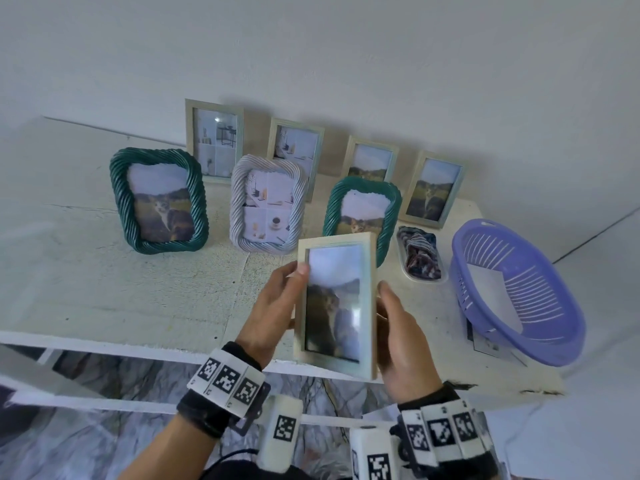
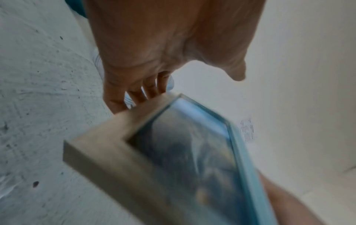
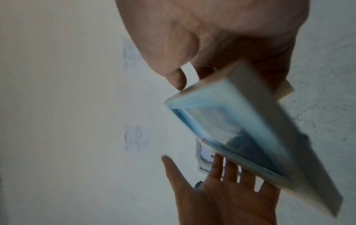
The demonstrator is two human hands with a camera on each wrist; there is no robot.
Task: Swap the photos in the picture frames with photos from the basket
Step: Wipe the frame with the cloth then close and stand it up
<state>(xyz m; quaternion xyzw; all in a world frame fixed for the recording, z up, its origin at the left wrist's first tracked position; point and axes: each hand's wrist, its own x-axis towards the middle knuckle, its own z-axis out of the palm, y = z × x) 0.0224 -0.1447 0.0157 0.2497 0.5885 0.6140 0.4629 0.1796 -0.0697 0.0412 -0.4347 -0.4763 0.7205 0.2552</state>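
While both hands hold it above the table's point(image 1: 138, 289) front edge, the frame point(image 1: 337, 303) stands upright with its glass toward the person. The left hand point(image 1: 277, 306) grasps its left edge, thumb on the front and fingers point(image 2: 134, 97) behind. The right hand point(image 1: 401, 334) grasps the right edge, thumb point(image 3: 174, 76) touching the rim; its fingers seem to wrap behind, though the blur (both wrist views are smeared) makes that hard to confirm. The photo point(image 1: 332, 306) inside shows a dark animal under pale sky.

Behind stand seven more frames: a green one point(image 1: 157, 200), a white one point(image 1: 266, 204), another green one point(image 1: 363, 209), and four plain ones point(image 1: 214, 140) near the wall. To the right lies a tray point(image 1: 420, 259) of patterned cloth, then the basket point(image 1: 516, 292), tilted, with paper point(image 1: 491, 285) inside.
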